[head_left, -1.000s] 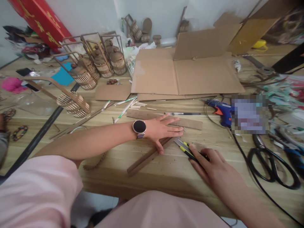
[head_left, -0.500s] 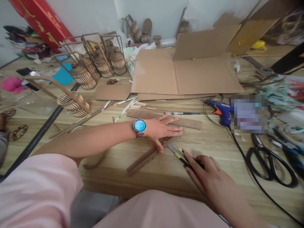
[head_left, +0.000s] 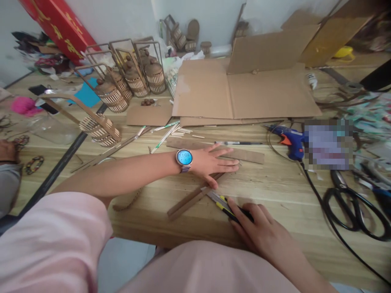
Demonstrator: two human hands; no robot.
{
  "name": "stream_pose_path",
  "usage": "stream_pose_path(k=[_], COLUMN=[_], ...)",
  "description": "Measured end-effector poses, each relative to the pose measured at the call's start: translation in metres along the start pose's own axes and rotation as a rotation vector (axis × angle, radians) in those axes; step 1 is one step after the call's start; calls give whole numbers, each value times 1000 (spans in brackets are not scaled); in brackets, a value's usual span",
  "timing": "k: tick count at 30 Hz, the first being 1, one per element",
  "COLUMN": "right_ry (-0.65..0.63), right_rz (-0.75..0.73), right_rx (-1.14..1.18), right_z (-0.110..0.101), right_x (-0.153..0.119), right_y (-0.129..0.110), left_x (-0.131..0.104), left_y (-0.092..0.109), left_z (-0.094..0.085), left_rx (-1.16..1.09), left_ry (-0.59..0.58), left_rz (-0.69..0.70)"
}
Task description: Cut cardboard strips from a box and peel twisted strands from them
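My left hand (head_left: 210, 162) lies flat with spread fingers, pressing on narrow brown cardboard strips (head_left: 186, 203) that run diagonally from under the palm toward the table's front edge. A watch (head_left: 184, 157) is on that wrist. In my right hand (head_left: 259, 228) is a yellow-and-black utility knife (head_left: 222, 206), its blade out and pointing left. The blade tip is at the strips, just below my left thumb; whether it cuts in cannot be made out. A wider cardboard strip (head_left: 252, 156) passes beneath my left fingers.
A blue glue gun (head_left: 293, 142), its cable and black-handled scissors (head_left: 345, 207) lie on the right. Behind are a pen (head_left: 244, 143), cut sticks (head_left: 181, 131) and a large cardboard sheet (head_left: 204, 89). Small lidded baskets (head_left: 132, 81) stand back left; another person's hand (head_left: 8, 151) shows at far left.
My right hand has moved the knife left, bringing its blade from beside the strips up to them. My left hand stays spread on the strips. The whole view has shifted slightly.
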State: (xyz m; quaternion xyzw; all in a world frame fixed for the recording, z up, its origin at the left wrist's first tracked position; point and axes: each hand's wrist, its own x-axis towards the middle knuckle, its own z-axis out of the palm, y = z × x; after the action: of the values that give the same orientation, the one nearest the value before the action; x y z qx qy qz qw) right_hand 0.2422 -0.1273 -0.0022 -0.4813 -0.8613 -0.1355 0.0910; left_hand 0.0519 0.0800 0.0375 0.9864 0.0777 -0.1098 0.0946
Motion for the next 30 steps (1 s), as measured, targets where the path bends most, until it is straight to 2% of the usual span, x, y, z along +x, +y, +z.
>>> stream_pose_path(k=[4, 11, 16, 18, 22, 26, 30], right_ry=[-30, 0, -16, -24, -24, 12, 37], right_rz=[15, 9, 15, 13, -1, -50, -84], right_rx=[7, 54, 61, 51, 47, 41, 33], right_z=[1, 10, 9, 7, 3, 3, 4], right_x=[-2, -3, -6, -5, -2, 0, -2], right_y=[-5, -11, -13, -13, -11, -7, -5], left_x=[1, 0, -4, -12, -36, -50, -49], left_y=[-1, -5, 2, 9, 22, 26, 23], left_z=[2, 8, 7, 5, 2, 8, 14], left_rx=[-14, -25, 17, 36, -26, -107, -99], left_ry=[3, 72, 124, 107, -23, -1, 11], left_rz=[5, 36, 47, 66, 98, 102, 91])
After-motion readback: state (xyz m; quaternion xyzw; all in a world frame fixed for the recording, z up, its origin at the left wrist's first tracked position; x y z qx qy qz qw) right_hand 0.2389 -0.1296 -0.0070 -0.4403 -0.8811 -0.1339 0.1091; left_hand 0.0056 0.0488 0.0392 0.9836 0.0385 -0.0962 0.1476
